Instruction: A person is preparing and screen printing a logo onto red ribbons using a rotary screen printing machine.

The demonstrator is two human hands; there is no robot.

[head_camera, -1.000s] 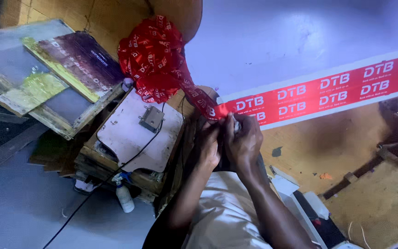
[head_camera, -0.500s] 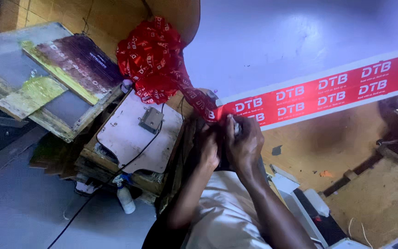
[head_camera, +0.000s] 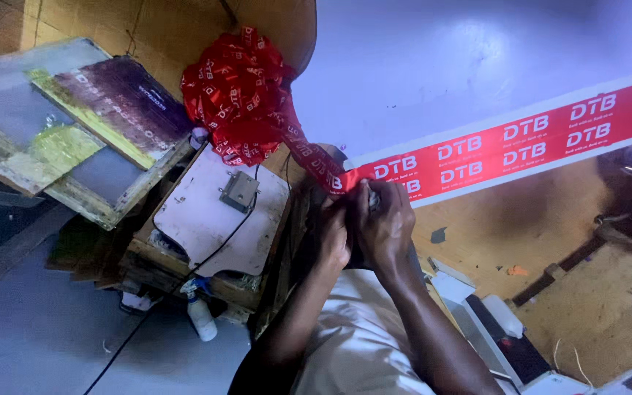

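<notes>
Both your left hand and right hand pinch the red ribbon at the table edge. Uneven pull may skew or crease it.

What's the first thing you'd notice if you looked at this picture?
The bright red ribbon with white lettering, stretched flat across the pale table, catches the eye first. Its other end lies in a crumpled red heap at the top left. Both the left hand and the right hand pinch the ribbon at the table's edge.
</notes>
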